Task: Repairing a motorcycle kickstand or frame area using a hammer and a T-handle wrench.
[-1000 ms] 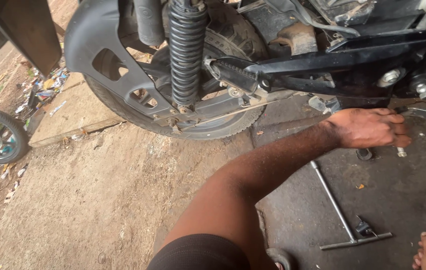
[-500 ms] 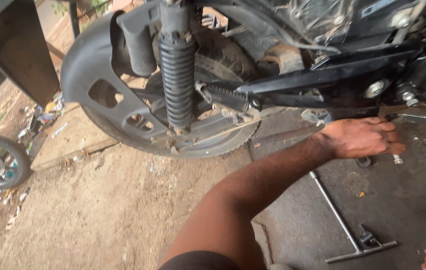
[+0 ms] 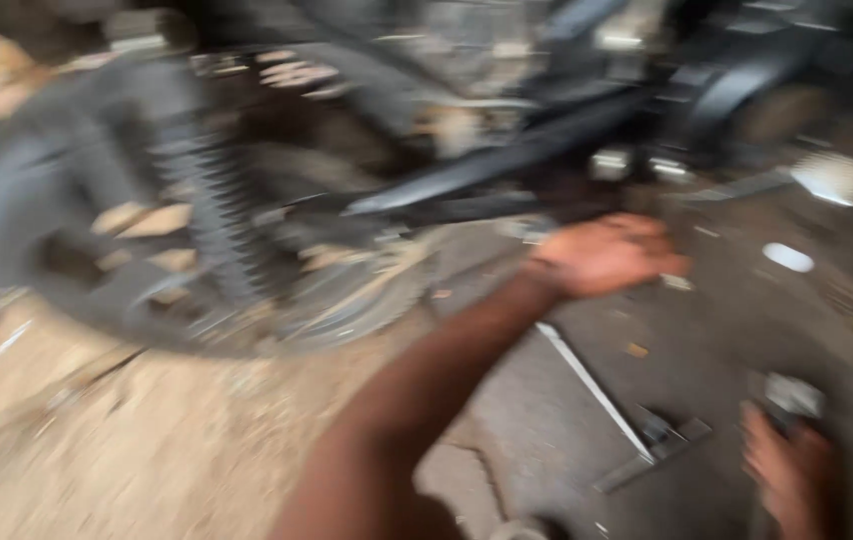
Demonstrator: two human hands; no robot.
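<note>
The picture is smeared by motion. My left hand (image 3: pixel 607 255) reaches out palm down over the grey concrete floor, just below the dark swingarm (image 3: pixel 507 165) of a motorcycle; its fingers are curled, and I cannot tell whether they hold anything. At the bottom right, my right hand (image 3: pixel 792 470) is closed around a small grey tool (image 3: pixel 792 395). A long metal T-handle wrench (image 3: pixel 607 400) lies on the floor between my two hands.
The motorcycle's rear wheel (image 3: pixel 347 300), black coil shock absorber (image 3: pixel 212 215) and dark mudguard (image 3: pixel 7 200) fill the upper left. Sandy dirt ground (image 3: pixel 147 450) lies at the lower left. Small pale bits (image 3: pixel 789 257) are scattered on the concrete at the right.
The view has swung and gone blurry, and the motorcycle now sits lower in the picture. My left hand stays low by the swingarm; my right hand shows more at the bottom right.
</note>
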